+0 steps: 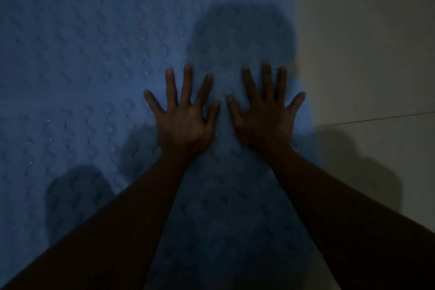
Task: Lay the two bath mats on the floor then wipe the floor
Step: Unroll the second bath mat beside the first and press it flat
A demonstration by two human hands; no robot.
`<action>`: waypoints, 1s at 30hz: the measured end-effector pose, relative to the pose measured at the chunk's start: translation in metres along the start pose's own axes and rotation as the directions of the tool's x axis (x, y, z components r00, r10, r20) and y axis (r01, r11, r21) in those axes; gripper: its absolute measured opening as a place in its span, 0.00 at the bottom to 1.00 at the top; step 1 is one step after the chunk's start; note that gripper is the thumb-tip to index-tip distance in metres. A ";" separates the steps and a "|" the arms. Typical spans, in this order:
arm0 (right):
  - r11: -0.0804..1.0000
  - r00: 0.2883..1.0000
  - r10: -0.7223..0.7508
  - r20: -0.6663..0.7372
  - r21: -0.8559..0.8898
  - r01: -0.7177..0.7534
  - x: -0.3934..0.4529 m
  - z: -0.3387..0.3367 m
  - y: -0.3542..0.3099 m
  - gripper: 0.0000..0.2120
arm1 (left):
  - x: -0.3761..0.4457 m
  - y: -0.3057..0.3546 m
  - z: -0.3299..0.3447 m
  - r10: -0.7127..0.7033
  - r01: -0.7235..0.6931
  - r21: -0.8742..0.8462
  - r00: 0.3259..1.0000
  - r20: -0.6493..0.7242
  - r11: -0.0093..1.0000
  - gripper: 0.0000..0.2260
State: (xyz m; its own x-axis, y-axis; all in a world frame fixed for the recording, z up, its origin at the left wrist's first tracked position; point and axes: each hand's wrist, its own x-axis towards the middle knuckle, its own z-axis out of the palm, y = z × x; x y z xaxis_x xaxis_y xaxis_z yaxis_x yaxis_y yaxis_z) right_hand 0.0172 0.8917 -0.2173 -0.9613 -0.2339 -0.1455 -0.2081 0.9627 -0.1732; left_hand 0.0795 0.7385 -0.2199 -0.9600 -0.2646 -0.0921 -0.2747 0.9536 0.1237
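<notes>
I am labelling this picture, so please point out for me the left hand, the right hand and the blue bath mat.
left hand (186,122), head view, on the back of the hand.
right hand (263,120), head view, on the back of the hand.
blue bath mat (82,54), head view, on its bare bumpy surface, left of the hands.

We seem to be in a home bathroom, seen in dim light. We look down on a blue rubber bath mat (94,66) lying flat, its face covered in rows of round suction cups, the kind laid on wet floors. Beside it on the right runs a pale tiled floor (364,54), with a thin grout line (376,119) crossing it. Nothing else of the room shows clearly
</notes>
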 end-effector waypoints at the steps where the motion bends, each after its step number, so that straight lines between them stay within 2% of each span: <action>1: 1.000 1.000 0.003 0.002 0.012 -0.003 0.001 0.001 0.001 0.33 | 0.000 -0.001 0.001 0.004 -0.004 -0.008 1.000 0.005 1.000 0.26; 10: 0.998 0.997 0.031 -0.068 0.048 -0.028 -0.008 0.005 -0.003 0.31 | 0.000 -0.003 0.006 -0.015 0.015 0.014 1.000 0.013 1.000 0.26; 14: 0.990 0.994 0.085 0.065 0.110 -0.092 -0.017 0.000 -0.018 0.29 | 0.000 -0.009 -0.009 0.033 -0.028 -0.042 0.991 0.131 0.999 0.26; 16: 0.984 0.977 0.069 0.199 0.150 -0.100 -0.026 -0.012 -0.024 0.28 | -0.007 -0.011 -0.035 0.056 -0.034 -0.109 0.977 0.204 0.993 0.25; 19: 0.985 0.923 -0.001 0.386 0.162 -0.067 -0.049 -0.054 -0.031 0.26 | -0.031 -0.016 -0.076 0.032 0.040 -0.193 0.935 0.353 0.980 0.25; 22: 0.977 0.892 -0.056 0.449 0.211 -0.045 -0.081 -0.116 -0.050 0.26 | -0.067 -0.017 -0.128 -0.032 0.154 -0.277 0.916 0.400 0.949 0.25; 26: 0.970 0.876 -0.097 0.473 0.243 -0.024 -0.115 -0.198 -0.070 0.25 | -0.095 -0.013 -0.207 -0.055 0.219 -0.336 0.899 0.435 0.916 0.25; 28: 0.964 0.888 -0.132 0.441 0.264 0.013 -0.126 -0.243 -0.084 0.23 | -0.104 -0.011 -0.254 -0.064 0.238 -0.366 0.901 0.430 0.900 0.25; 30: 0.960 0.891 -0.116 0.439 0.278 -0.012 -0.133 -0.287 -0.098 0.25 | -0.113 -0.010 -0.303 -0.066 0.240 -0.378 0.906 0.418 0.894 0.25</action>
State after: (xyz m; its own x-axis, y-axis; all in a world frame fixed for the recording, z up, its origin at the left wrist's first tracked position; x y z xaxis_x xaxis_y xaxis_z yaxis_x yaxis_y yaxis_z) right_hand 0.1138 0.8679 0.0983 -0.7529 -0.3797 -0.5376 -0.1378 0.8896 -0.4354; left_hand 0.1742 0.7158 0.0888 -0.8284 -0.2425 -0.5050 -0.4969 0.7344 0.4624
